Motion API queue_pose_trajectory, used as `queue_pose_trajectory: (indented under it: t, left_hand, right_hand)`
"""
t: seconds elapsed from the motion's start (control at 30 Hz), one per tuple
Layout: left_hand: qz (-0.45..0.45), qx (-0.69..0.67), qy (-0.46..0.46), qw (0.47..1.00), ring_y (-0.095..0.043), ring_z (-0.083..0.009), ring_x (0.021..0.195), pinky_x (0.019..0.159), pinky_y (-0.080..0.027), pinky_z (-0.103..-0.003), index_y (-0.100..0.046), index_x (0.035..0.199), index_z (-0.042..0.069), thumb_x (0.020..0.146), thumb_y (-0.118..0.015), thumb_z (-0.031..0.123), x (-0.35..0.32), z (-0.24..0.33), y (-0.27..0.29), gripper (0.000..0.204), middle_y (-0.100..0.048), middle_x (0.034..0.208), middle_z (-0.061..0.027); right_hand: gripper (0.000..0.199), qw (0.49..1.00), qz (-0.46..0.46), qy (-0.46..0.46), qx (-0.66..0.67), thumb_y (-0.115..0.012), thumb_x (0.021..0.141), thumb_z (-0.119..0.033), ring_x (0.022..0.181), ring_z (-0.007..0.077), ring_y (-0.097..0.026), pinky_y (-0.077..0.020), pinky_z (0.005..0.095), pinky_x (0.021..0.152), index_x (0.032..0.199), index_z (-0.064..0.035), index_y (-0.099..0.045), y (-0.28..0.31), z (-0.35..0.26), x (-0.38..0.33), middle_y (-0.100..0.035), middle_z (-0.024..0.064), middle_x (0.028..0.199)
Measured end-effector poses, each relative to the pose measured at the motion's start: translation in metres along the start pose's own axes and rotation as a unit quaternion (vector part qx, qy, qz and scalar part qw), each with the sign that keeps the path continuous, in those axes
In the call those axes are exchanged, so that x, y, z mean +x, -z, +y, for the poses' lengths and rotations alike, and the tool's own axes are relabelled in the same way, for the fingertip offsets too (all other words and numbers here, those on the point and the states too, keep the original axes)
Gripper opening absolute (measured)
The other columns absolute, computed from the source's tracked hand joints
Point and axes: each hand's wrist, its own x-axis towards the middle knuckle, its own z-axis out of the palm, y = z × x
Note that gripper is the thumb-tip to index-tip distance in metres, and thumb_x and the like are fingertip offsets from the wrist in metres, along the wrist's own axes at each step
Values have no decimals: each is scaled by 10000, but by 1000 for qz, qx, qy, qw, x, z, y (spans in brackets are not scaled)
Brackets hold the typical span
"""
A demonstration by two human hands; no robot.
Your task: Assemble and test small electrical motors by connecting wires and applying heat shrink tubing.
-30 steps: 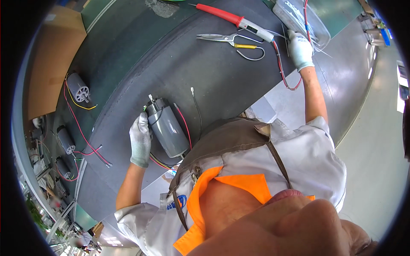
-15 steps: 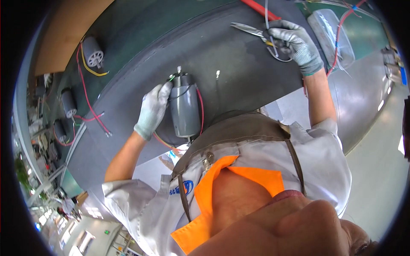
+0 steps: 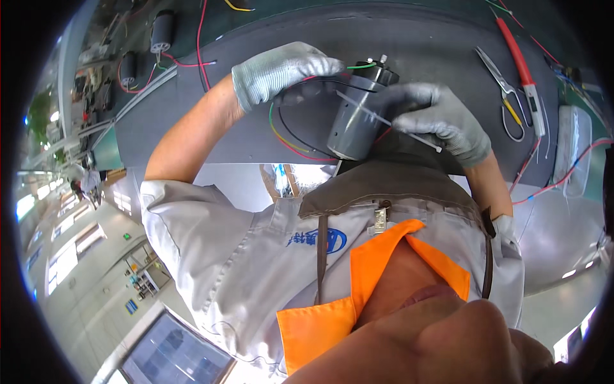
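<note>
A grey cylindrical motor (image 3: 355, 125) lies on the dark bench in front of me, its shaft end pointing away. My left hand (image 3: 286, 73), in a pale work glove, is closed at the motor's left, its fingertips on thin black and red wires (image 3: 326, 79) that run to the motor's far end. My right hand (image 3: 441, 121), also gloved, is at the motor's right, pinching a white cable tie (image 3: 368, 111). The tie stretches slantwise over the motor body, its head below my right fingers. A green wire (image 3: 362, 66) shows at the motor's far end.
Scissors (image 3: 507, 93) with partly yellow handles lie to the right, beside a long red tool (image 3: 515, 51) with a white end. Farther right is a clear plastic tray (image 3: 572, 150). More motors (image 3: 162, 32) with loose wires stand at the far left.
My right hand has left the scissors and come to the motor with the cable tie. My left hand has moved to the wires by the motor's far end. The motor now lies more tilted.
</note>
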Motion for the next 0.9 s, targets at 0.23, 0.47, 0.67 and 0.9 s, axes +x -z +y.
queue_pose_trajectory:
  t: [0.23, 0.47, 0.67, 0.9]
  left_hand:
    - [-10, -63, -22, 998, -470, -31, 497, 422, -340, -189, -676, 927, 97, 1001, -531, 510, -14, 0, -14, 443, -540, 648, 34]
    - [131, -259, -37, 956, -529, -55, 598, 478, -383, -206, -659, 987, 42, 983, -591, 237, 12, -39, -50, 206, -591, 757, 19]
    - [229, -320, -133, 909, -553, -35, 633, 536, -427, -188, -691, 1057, -3, 978, -620, 230, 29, -44, -76, 256, -667, 839, -1]
    - [214, -407, -127, 879, -560, -42, 642, 578, -452, -196, -681, 1096, -15, 968, -643, 245, 24, -44, -80, 292, -655, 807, -1]
  right_hand:
    - [192, 990, 143, -8, 11, -663, 925, -77, 601, 42, -563, -445, 205, 534, 1086, 6, -724, -42, 21, 38, -689, 23, 857]
    - [217, 991, 94, -11, 96, -626, 941, -40, 832, 74, -672, -534, 244, 672, 1132, 3, -721, -45, 20, 31, -693, 27, 907]
    - [235, 943, 129, 224, -212, -665, 908, -53, 873, 204, -708, -558, 335, 759, 1135, -34, -721, -35, 36, 33, -728, 105, 977]
    - [266, 771, 175, 238, -564, -680, 846, -74, 791, 269, -680, -556, 376, 717, 1107, -110, -718, -34, 11, 21, -704, 99, 913]
